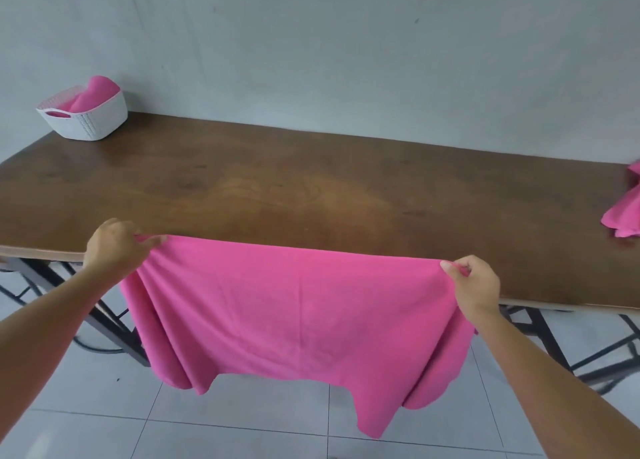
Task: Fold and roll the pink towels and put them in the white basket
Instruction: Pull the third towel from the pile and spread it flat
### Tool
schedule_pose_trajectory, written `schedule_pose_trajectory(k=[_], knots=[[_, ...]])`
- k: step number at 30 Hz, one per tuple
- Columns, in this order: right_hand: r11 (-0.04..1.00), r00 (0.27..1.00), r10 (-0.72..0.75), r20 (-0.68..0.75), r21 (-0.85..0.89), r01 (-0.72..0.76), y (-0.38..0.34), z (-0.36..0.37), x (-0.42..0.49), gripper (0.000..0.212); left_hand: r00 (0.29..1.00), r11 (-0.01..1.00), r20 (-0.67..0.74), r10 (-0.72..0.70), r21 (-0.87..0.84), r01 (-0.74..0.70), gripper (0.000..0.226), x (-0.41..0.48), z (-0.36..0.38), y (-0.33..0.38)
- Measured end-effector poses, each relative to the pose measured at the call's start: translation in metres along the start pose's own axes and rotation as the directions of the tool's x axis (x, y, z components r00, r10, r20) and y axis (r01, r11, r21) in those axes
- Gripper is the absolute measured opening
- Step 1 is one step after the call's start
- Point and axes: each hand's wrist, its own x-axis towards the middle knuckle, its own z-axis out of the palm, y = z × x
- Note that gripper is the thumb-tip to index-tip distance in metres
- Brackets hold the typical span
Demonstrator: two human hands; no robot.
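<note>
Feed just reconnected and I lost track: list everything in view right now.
table: 1, brown wood, black legs.
basket: 1, white, table's far left corner.
rolled towels: apparently 2, pink, inside the basket.
held towel: 1, pink, held by its top corners, hanging before the table's near edge.
crumpled towel: at least 1, pink, table's right end, cut off.
hands: left hand pinches the held towel's top left corner, right hand the top right.

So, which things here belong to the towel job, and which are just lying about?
Job: pink towel, held by left hand and right hand; white basket; rolled towels inside; unfolded towels at right.
Just there: wooden table; tiled floor.
</note>
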Motion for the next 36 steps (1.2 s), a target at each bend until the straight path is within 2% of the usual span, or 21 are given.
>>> schedule_pose_trajectory(k=[4, 9, 15, 22, 31, 36], knots=[[0.997, 0.999, -0.037, 0.024, -0.061, 0.038, 0.01, 0.016, 0.028, 0.019, 0.997, 0.997, -0.017, -0.077, 0.019, 0.077, 0.043, 0.011, 0.015, 0.013], [0.989, 0.998, -0.049, 0.027, -0.142, 0.053, 0.024, 0.035, 0.046, 0.023, 0.986, 0.987, -0.096, -0.134, -0.1, 0.124, 0.039, 0.023, 0.037, 0.016], [0.97, 0.999, -0.037, -0.014, -0.24, 0.033, 0.028, 0.049, 0.066, 0.025, 0.969, 0.968, -0.121, -0.216, -0.16, 0.196, 0.033, 0.034, 0.062, 0.024], [0.953, 0.999, -0.007, -0.043, -0.304, -0.006, 0.014, 0.07, 0.102, 0.023, 0.962, 0.971, -0.201, -0.182, -0.19, 0.144, 0.026, 0.073, 0.087, 0.029], [0.941, 0.995, 0.028, -0.098, -0.334, -0.059, -0.004, 0.102, 0.157, 0.021, 0.966, 0.945, -0.147, -0.213, -0.284, 0.165, 0.025, 0.153, 0.105, 0.051], [0.947, 0.99, 0.02, -0.136, -0.314, -0.062, -0.018, 0.121, 0.188, 0.02, 0.971, 0.941, -0.156, -0.179, -0.315, 0.123, 0.023, 0.198, 0.118, 0.063]])
